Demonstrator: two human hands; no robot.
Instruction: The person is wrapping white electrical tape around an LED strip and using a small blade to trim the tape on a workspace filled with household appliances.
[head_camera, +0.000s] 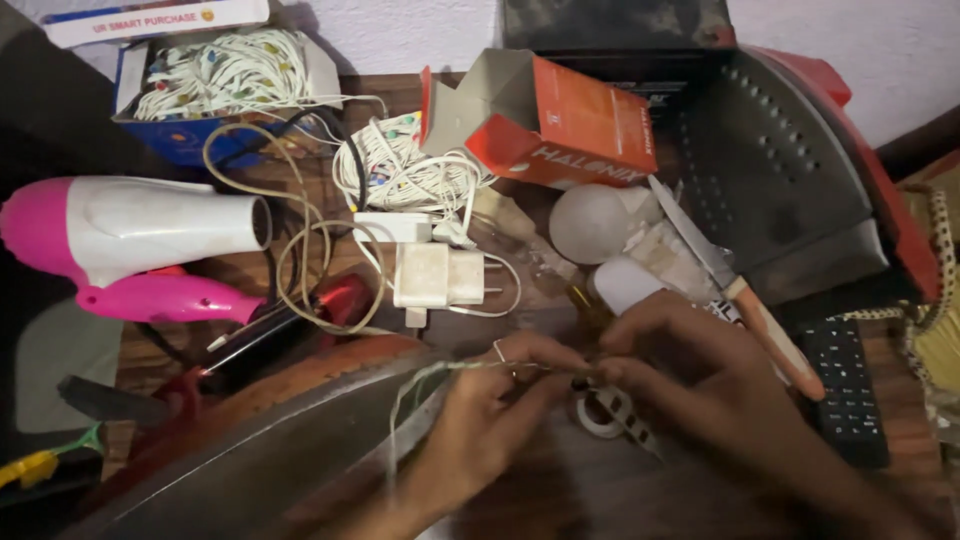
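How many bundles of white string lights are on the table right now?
2. One bundle fills the blue box at the back left; the other bundle lies loose mid-table, beside the orange carton. More could be hidden under the clutter.

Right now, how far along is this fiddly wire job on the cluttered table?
Looks midway, though that is a guess. Done: the orange carton lies open and the white bulb is out on the table. In hand: the left hand and right hand meet on a thin wire, fingertips pinching it together. Left: the knife and the white adapter lie untouched.
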